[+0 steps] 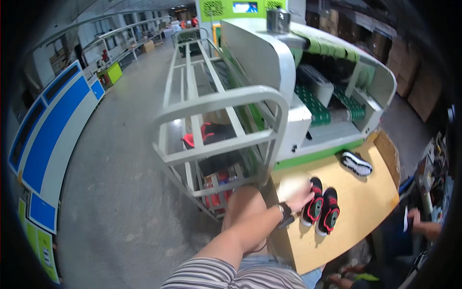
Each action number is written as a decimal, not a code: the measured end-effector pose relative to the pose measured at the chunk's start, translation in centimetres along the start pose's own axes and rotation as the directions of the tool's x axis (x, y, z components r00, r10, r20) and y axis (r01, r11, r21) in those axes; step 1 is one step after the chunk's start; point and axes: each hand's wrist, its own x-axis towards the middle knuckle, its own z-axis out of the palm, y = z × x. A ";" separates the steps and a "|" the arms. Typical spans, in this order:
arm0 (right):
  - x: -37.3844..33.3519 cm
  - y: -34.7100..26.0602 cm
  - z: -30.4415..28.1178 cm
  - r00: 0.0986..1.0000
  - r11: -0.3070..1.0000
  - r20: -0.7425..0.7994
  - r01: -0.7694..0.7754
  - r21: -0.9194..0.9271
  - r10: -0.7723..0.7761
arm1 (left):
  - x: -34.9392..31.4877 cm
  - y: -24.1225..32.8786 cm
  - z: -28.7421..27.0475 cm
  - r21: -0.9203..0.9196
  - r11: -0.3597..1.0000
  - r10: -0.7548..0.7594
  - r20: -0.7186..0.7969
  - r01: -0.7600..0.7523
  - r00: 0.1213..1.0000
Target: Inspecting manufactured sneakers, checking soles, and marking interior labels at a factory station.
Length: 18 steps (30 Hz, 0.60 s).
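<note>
My left hand [299, 201], with a dark watch [286, 215] on its wrist, reaches over the light wooden table [358, 212]. Its fingers close against the side of a black sneaker [312, 208] with red laces and lining; a pale blurred patch covers part of the hand. A matching black and red sneaker [329, 212] stands close on the right. Farther back on the tabletop, another shoe [357, 164] lies on its side, showing a white and black sole. My right hand is out of the picture.
A grey metal rack [219, 149] with shoes on its lower level stands left of the table. Behind the table is a large white and green machine [332, 103] with a green conveyor belt. Another person's hand [423, 225] shows at the right, beside a cluttered shelf.
</note>
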 end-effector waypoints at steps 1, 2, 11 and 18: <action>0.2 -0.1 -0.4 1.000 1.000 -0.007 0.009 0.002 -0.009 | 0.4 -1.1 0.6 -0.004 1.000 0.027 -0.050 -0.027 0.998; 0.6 1.8 1.8 0.999 0.987 0.037 -0.023 0.156 0.017 | -4.6 -4.2 -3.1 -0.090 0.993 -0.086 -0.108 0.076 0.991; 2.3 1.1 -3.5 0.991 0.990 -0.087 0.110 0.083 -0.103 | -2.6 0.6 -2.3 -0.251 0.959 -0.134 0.001 0.130 0.991; 4.7 4.8 -9.6 0.915 0.986 -0.402 0.107 0.130 -0.046 | -2.0 -2.9 -3.7 -0.395 0.911 -0.138 -0.014 0.121 0.990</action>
